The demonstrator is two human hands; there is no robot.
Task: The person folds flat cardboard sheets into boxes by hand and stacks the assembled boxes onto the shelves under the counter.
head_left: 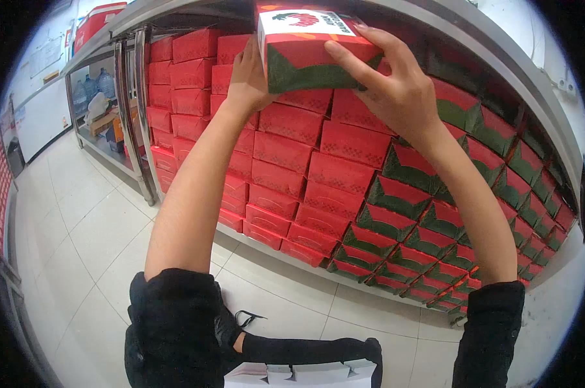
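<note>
Up at the top of the view, a red and dark green cardboard food box (312,61) with a white label and a red rooster-like print is between my two hands. My left hand (249,77) is closed against the box's left side, its fingers partly hidden behind it. Wrapped over the right end, my right hand (399,87) has its thumb and fingers on the top and front edge. Just behind and below are stacked red boxes (283,152), with several red and green box ends (409,187) to the right.
A metal-framed shelf (144,123) surrounds the stacks. Water jugs (105,84) stand on a rack at the left. Tiled floor (79,258) lies below, and a white folded cardboard-like thing (299,375) is at the bottom edge. A red container (98,22) sits at upper left.
</note>
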